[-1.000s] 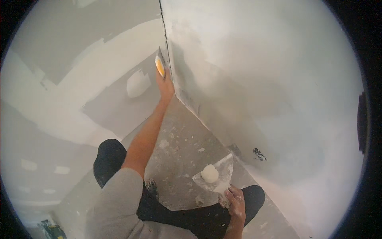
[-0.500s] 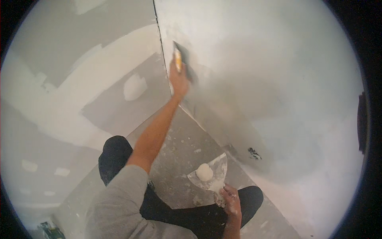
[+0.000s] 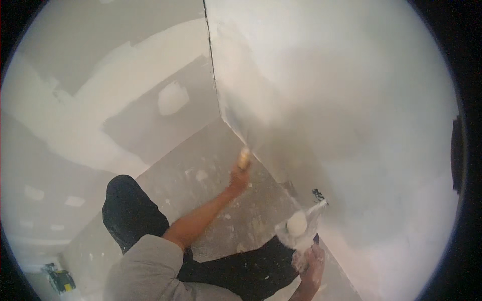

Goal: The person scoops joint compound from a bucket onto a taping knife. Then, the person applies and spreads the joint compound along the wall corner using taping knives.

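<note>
My left hand (image 3: 240, 175) is closed on the pale yellow handle of a finishing trowel (image 3: 244, 158), held near the foot of the right wall beside the corner; the blade is smeared by motion. My right hand (image 3: 312, 263), coated with white compound, grips a wide, plaster-smeared knife (image 3: 311, 223) low at the right. A round white lump of compound (image 3: 296, 223) sits on its blade.
Grey wallboard with white patches (image 3: 130, 100) meets a pale, smudged right wall (image 3: 366, 125) at a vertical seam. My bent legs in dark trousers (image 3: 130, 205) are on the stained floor (image 3: 206, 145). A green and yellow object (image 3: 59, 277) lies at the lower left.
My left hand with the trowel has come down from high beside the corner to the right wall's base. My right hand and the wide knife have shifted rightward.
</note>
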